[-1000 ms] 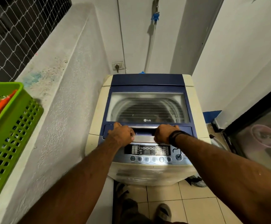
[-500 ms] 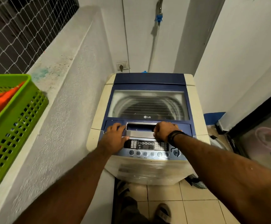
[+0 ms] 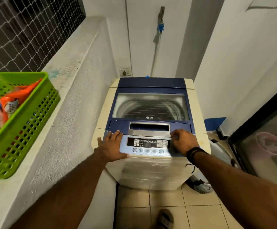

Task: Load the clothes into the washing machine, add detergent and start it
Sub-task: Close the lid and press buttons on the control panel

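Head view: washer (image 3: 151, 171) lid (image 3: 151, 104) shut, left hand (image 3: 112, 148) flat beside the panel (image 3: 148, 145), right hand (image 3: 184, 142) loosely curled holding nothing, so next lift the lid for the basket (image 3: 28, 116) clothes.

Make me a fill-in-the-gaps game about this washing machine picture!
1. The washing machine's lid is ____.
2. The basket on the ledge is coloured ____.
3. The left hand lies flat beside the ____ panel.
4. The dark wristband is on the ____ arm.

Missing words: closed, green, control, right
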